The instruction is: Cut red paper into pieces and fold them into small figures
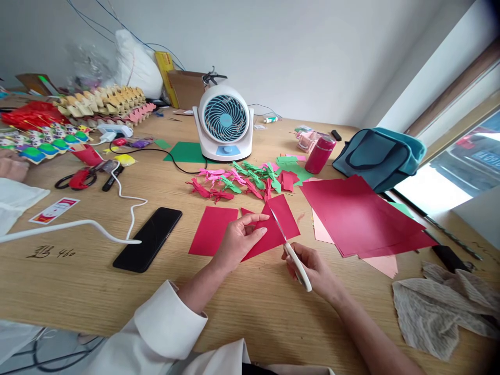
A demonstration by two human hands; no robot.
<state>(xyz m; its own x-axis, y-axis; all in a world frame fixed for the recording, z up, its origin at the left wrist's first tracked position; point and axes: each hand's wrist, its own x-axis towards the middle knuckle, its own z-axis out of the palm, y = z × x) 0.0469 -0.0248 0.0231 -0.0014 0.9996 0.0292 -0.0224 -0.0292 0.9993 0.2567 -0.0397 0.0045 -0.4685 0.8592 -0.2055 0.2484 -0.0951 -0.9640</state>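
My left hand (pixel 244 237) pinches a piece of red paper (pixel 281 221) between thumb and fingers, a little above the table. In my right hand (pixel 308 265) is a pair of scissors (pixel 299 268) with white handles, its blades lying across the red paper. A second red sheet (pixel 213 229) lies flat, partly behind my left hand. Just beyond the hands sits a pile of small cut and twisted paper pieces (pixel 253 174) in green, pink and red.
A white fan (pixel 226 120) stands at the back. Large red sheets (pixel 359 213), a red bottle (pixel 321 154) and a teal bag (pixel 378 156) are on the right, with a grey cloth (pixel 433 307) nearer. To the left lie a black phone (pixel 148 239) and red-and-black scissors (pixel 80 179).
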